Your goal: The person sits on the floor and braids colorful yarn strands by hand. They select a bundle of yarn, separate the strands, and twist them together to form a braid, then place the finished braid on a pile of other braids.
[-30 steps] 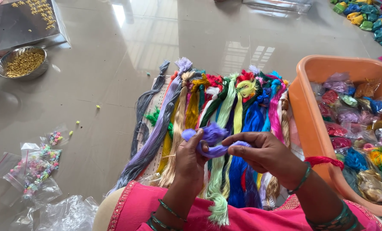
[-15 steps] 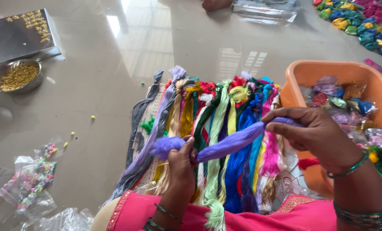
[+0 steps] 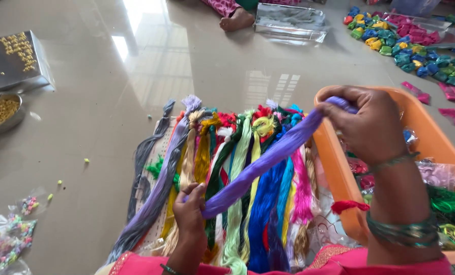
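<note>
Both hands clamped, left hand (image 3: 191,211) and right hand (image 3: 370,127) pull the purple thread skein (image 3: 260,165) taut; separating strands looks next.

The floor (image 3: 197,66) is formed of glossy beige tiles with thin joints visible. Bright window light is reflected near the upper centre as pale rectangular patches. No walls or furniture are captured in the head view.
</note>
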